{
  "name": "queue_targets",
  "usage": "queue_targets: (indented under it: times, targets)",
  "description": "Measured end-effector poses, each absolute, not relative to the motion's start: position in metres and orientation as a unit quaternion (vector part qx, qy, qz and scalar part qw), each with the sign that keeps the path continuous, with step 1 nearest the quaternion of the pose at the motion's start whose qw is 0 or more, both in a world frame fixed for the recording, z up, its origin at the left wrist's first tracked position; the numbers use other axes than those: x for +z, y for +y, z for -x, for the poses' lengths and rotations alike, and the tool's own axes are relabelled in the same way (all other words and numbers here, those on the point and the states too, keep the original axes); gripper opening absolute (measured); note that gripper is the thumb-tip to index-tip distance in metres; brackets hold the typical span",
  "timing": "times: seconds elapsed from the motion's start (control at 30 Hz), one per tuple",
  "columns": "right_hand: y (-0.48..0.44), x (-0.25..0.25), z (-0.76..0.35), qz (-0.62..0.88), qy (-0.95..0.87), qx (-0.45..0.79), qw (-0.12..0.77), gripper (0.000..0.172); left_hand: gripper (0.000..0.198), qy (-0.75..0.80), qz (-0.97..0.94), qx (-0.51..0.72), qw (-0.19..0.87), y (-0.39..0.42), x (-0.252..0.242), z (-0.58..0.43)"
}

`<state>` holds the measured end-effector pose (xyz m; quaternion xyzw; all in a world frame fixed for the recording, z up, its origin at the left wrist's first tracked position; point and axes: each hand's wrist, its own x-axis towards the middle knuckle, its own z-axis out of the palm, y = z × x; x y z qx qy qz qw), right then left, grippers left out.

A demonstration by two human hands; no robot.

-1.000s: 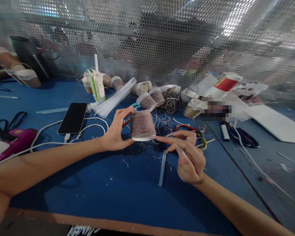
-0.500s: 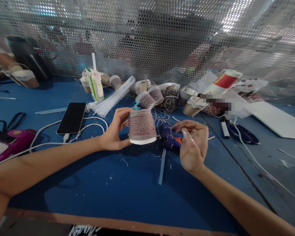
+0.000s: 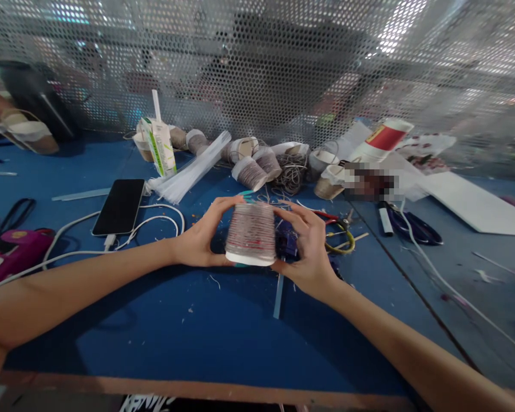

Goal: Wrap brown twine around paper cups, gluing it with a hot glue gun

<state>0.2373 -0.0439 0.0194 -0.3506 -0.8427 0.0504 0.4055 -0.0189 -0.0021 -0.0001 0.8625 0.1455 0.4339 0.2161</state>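
Observation:
A twine-wrapped cup (image 3: 252,232), grey-brown with reddish rows and a white rim at the bottom, is held above the blue table between both hands. On its left side, my left hand (image 3: 201,234) grips it with fingers at the top and thumb at the lower edge. From the other side my right hand (image 3: 309,246) closes on it as well, fingertips near the top and thumb at the lower rim. Behind my right hand lies a dark blue glue gun (image 3: 286,240), partly hidden, with a bluish glue stick (image 3: 278,297) pointing toward me.
Several wrapped cups (image 3: 249,173) and tangled twine (image 3: 292,171) lie along the perforated metal screen (image 3: 257,74). Clear sticks (image 3: 193,169), a drink carton (image 3: 161,146) and a phone (image 3: 119,207) on a cable are at left. Scissors (image 3: 343,239) lie right of my hand; a magenta glue gun (image 3: 19,249) is far left.
My right hand has moved left from beside the blue glue gun and taken hold of the cup's right side. The cup has shifted slightly lower, and scissors have come into sight.

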Motion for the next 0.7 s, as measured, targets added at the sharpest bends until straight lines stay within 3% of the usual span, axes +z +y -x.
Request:
queue_targets:
  times: [0.1,0.17,0.27,0.33,0.57,0.7]
  targets:
    - [-0.046,0.025,-0.235,0.368,-0.849,0.006,0.380,0.067,0.106,0.153,-0.870,0.430,0.188,-0.006,0.002,0.019]
    - [-0.047,0.029,-0.232,0.361,-0.850,-0.004,0.383,0.068,0.102,0.166,-0.868,0.435,0.172,-0.007,0.003,0.018]
    - [-0.050,0.034,-0.228,0.301,-0.852,-0.008,0.429,0.072,0.093,0.202,-0.848,0.465,0.155,-0.008,0.002,0.016]
    - [-0.053,0.035,-0.228,0.248,-0.848,0.012,0.469,0.063,0.089,0.231,-0.831,0.484,0.148,-0.006,0.000,0.016]
    - [-0.062,0.033,-0.232,0.231,-0.794,0.204,0.524,0.012,0.086,0.219,-0.818,0.521,0.106,0.002,-0.006,0.016]
    - [-0.064,0.035,-0.228,0.242,-0.737,0.378,0.506,0.015,0.086,0.205,-0.817,0.531,0.098,0.004,-0.008,0.014]
